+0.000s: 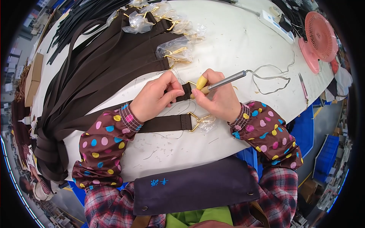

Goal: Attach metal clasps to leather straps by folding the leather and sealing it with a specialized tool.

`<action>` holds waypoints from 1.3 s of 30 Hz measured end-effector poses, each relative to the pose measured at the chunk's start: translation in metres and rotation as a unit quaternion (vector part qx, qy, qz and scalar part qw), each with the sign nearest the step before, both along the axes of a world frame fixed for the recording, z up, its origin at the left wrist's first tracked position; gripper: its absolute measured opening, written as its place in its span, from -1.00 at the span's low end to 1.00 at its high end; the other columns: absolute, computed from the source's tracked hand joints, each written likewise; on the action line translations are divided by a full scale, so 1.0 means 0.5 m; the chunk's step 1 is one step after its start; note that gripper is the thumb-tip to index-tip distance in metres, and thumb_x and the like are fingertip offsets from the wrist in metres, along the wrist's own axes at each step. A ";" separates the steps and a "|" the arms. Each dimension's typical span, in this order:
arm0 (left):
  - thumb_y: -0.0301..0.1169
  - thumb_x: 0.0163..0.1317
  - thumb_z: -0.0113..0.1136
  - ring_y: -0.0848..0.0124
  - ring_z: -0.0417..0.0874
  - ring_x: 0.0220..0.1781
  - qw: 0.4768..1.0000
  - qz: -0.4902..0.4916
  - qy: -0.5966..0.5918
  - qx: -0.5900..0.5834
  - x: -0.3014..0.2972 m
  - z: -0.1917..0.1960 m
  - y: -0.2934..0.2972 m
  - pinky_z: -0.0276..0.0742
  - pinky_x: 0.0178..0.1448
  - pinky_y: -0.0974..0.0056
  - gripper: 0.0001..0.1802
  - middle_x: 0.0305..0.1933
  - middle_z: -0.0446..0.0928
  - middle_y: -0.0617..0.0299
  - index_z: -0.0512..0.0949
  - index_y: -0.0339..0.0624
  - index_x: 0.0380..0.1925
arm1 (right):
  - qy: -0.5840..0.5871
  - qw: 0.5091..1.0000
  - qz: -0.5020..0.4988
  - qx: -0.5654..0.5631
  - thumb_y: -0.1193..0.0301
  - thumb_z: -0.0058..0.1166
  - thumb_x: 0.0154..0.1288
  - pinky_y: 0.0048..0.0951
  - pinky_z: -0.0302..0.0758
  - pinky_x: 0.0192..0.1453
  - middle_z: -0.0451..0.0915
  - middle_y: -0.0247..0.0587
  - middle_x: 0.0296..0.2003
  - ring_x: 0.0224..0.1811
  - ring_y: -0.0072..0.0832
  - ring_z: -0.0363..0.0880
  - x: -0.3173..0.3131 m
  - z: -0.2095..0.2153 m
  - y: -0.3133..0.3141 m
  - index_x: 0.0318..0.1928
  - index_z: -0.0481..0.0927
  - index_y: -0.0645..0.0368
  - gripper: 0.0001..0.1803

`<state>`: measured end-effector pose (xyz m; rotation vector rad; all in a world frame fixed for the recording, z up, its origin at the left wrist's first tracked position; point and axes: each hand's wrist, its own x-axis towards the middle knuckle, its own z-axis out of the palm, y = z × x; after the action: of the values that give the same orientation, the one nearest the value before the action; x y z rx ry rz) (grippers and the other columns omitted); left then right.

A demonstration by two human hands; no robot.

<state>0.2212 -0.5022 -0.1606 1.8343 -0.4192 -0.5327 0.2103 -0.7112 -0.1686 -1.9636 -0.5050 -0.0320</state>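
Near the end of a dark brown webbing strap [185,90], my left hand [156,97] pinches the webbing against the table. A gold metal ring shows at that strap's tip, partly hidden by fingers. My right hand [222,98], with a yellow cover on its index finger, grips a corded soldering iron [232,78] like a pen. Its tip end meets the strap beside the ring; the exact contact is hidden. Just below lies another brown strap [167,123], its gold buckle [194,121] partly wrapped in clear plastic.
Many brown straps [110,60] spread across the left of the white table [228,38], with plastic-wrapped gold hooks [176,55]. A power strip [277,24], pink fan [319,38] and tweezers [303,87] lie at the right. Blue bins [326,157] stand beyond the table.
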 end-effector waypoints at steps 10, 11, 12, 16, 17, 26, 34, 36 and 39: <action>-0.46 0.29 0.11 0.55 0.50 -0.47 1.000 -0.003 -0.013 -0.002 0.000 0.002 0.001 0.49 -0.45 0.42 -0.81 -0.40 0.51 0.24 0.29 -0.26 -0.33 | -0.015 1.000 -0.003 -0.021 0.41 0.21 0.07 -0.40 0.36 -0.43 0.47 -0.25 -0.57 -0.48 -0.40 0.40 0.000 0.002 0.002 -0.38 0.36 0.19 -0.74; -0.46 0.29 0.11 0.55 0.50 -0.47 1.000 -0.003 -0.013 -0.002 0.000 0.002 -0.001 0.49 -0.45 0.42 -0.81 -0.40 0.51 0.24 0.29 -0.26 -0.33 | -0.014 1.000 -0.003 -0.021 0.41 0.21 0.07 -0.40 0.36 -0.43 0.47 -0.25 -0.57 -0.48 -0.40 0.40 0.000 0.002 0.001 -0.38 0.36 0.19 -0.74; -0.46 0.29 0.12 0.55 0.50 -0.47 1.000 -0.001 -0.011 -0.003 0.000 0.002 -0.002 0.49 -0.45 0.42 -0.81 -0.40 0.50 0.24 0.29 -0.26 -0.33 | -0.014 1.000 -0.004 -0.022 0.41 0.21 0.07 -0.39 0.36 -0.43 0.47 -0.24 -0.57 -0.48 -0.39 0.41 0.000 0.002 0.000 -0.38 0.36 0.19 -0.74; -0.46 0.29 0.11 0.55 0.51 -0.47 1.000 0.005 -0.011 0.000 0.000 0.004 -0.004 0.48 -0.47 0.43 -0.81 -0.41 0.49 0.25 0.28 -0.26 -0.33 | 0.012 1.000 0.000 -0.004 0.41 0.21 0.07 -0.39 0.36 -0.43 0.47 -0.23 -0.57 -0.48 -0.38 0.41 0.001 -0.004 0.000 -0.38 0.36 0.20 -0.74; -0.46 0.29 0.11 0.55 0.51 -0.47 1.000 0.005 -0.011 0.000 0.000 0.004 -0.003 0.48 -0.47 0.43 -0.81 -0.41 0.49 0.25 0.28 -0.26 -0.33 | 0.012 1.000 0.000 -0.004 0.41 0.21 0.07 -0.39 0.36 -0.43 0.47 -0.23 -0.57 -0.48 -0.38 0.41 0.001 -0.004 0.001 -0.38 0.36 0.20 -0.74; -0.46 0.13 0.25 0.35 0.53 -0.38 0.971 -0.109 -0.126 0.169 0.016 0.052 0.020 0.47 -0.25 0.29 -0.76 -0.31 0.41 0.20 0.40 -0.15 -0.26 | 0.070 0.991 0.012 0.115 0.45 0.21 0.10 -0.53 0.35 -0.50 0.49 -0.26 -0.60 -0.58 -0.54 0.43 0.003 -0.004 0.006 -0.41 0.36 0.22 -0.75; -0.49 0.07 0.29 0.44 0.44 -0.43 0.956 -0.131 -0.209 0.162 0.018 0.021 0.021 0.42 -0.31 0.36 -0.82 -0.28 0.37 0.24 0.51 -0.12 -0.32 | 0.038 0.997 0.029 0.069 0.44 0.21 0.10 -0.55 0.35 -0.50 0.49 -0.27 -0.61 -0.58 -0.57 0.42 0.008 -0.005 0.007 -0.42 0.36 0.22 -0.75; -0.49 0.07 0.29 0.44 0.45 -0.41 0.961 -0.116 -0.189 0.163 0.014 0.037 0.010 0.43 -0.29 0.36 -0.84 -0.27 0.37 0.24 0.52 -0.13 -0.33 | 0.039 0.997 0.026 0.066 0.44 0.21 0.10 -0.55 0.35 -0.50 0.48 -0.27 -0.61 -0.58 -0.57 0.41 0.007 -0.001 0.006 -0.42 0.36 0.22 -0.75; -0.48 0.08 0.29 0.42 0.47 -0.37 0.964 -0.123 -0.177 0.159 0.018 0.037 0.011 0.44 -0.27 0.36 -0.85 -0.26 0.37 0.24 0.52 -0.14 -0.34 | 0.041 0.997 0.024 0.061 0.43 0.21 0.10 -0.55 0.35 -0.49 0.48 -0.27 -0.60 -0.57 -0.57 0.41 0.006 -0.001 0.005 -0.41 0.36 0.22 -0.75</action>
<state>0.2304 -0.4966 -0.1423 2.2128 -0.8512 -0.4571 0.2133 -0.7084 -0.1690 -1.8256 -0.4847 0.0479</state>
